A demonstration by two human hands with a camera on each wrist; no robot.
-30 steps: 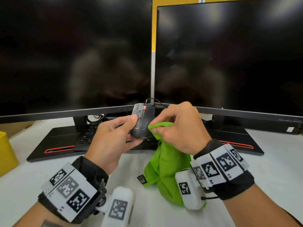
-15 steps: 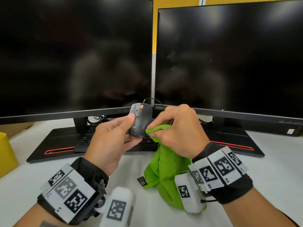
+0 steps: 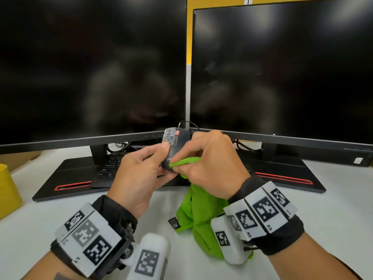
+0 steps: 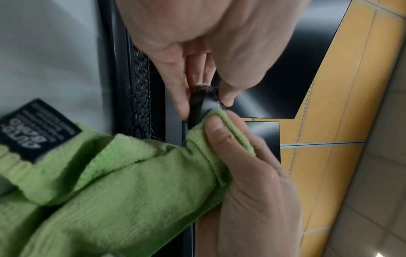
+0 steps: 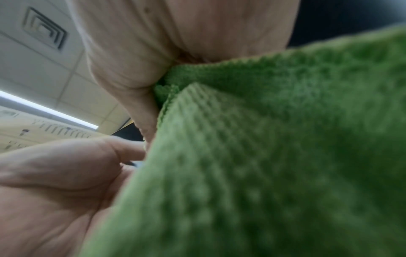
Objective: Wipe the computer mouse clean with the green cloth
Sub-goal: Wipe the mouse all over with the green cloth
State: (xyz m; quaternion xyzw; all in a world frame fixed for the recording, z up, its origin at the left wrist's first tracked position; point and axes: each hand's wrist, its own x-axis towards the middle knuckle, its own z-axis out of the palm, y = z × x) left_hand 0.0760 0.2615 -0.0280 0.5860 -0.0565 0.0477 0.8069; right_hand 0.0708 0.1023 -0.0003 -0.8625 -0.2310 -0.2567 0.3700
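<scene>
Left hand (image 3: 139,174) under my control holds the computer mouse (image 3: 177,146) lifted above the desk (image 3: 333,209), in front of the two dark monitors (image 3: 92,67), thumb and fingers closed around its sides. Right hand (image 3: 212,166) pinches a fold of the green cloth (image 3: 199,215) and presses it against the mouse's near end. Remaining cloth hangs down to the desk, its black label (image 4: 37,128) visible. Keyboard (image 3: 110,168) sits behind my hands.
</scene>
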